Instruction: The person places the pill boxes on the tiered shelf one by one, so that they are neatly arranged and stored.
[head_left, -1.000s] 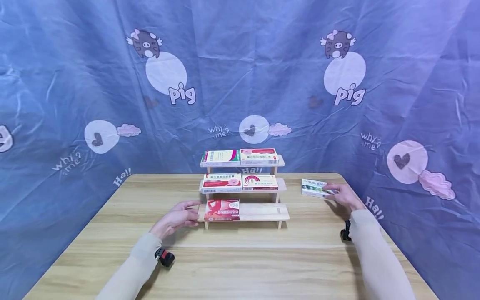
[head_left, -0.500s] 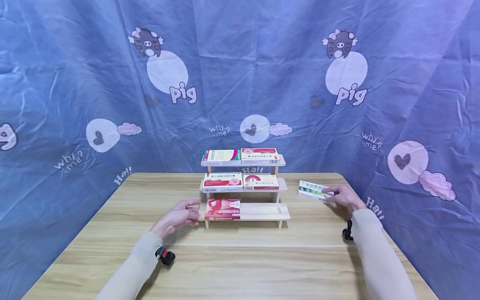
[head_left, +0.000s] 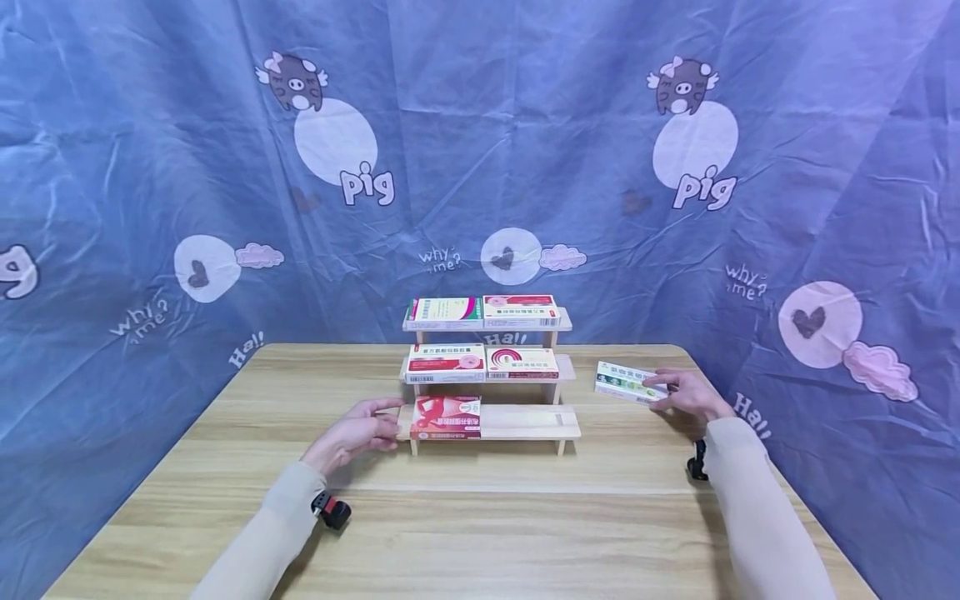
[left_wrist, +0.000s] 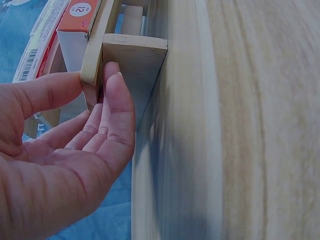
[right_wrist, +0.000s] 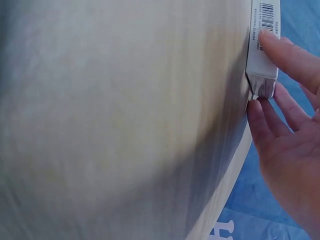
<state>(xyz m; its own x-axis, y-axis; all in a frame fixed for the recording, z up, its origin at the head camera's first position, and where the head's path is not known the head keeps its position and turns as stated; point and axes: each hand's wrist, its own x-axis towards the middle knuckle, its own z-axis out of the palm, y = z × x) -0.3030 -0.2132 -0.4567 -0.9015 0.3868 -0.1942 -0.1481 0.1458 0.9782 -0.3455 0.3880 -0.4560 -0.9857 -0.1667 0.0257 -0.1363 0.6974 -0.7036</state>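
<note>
At the left end of the lowest step of a three-tier wooden display stand (head_left: 525,422), my left hand (head_left: 356,435) grips the board. In the left wrist view, the thumb (left_wrist: 52,91) lies on one face of the board end (left_wrist: 96,62) and fingers curl behind the other. A red medicine box (head_left: 447,418) sits on that step. To the right of the stand, my right hand (head_left: 692,395) holds the right end of a white and green medicine box (head_left: 626,382) at the tabletop. The right wrist view shows thumb and fingers about the box's barcode end (right_wrist: 263,55).
Two medicine boxes lie on the middle step, one red and white (head_left: 446,363), one white with red arcs (head_left: 522,364). The top step bears a green and white box (head_left: 446,309) and another red one (head_left: 521,309). A blue curtain (head_left: 480,167) hangs behind the table (head_left: 480,533).
The white and green box has shifted slightly left and turned a little, its right end now nearer me, in my right hand. My left hand stays at the stand's lowest step.
</note>
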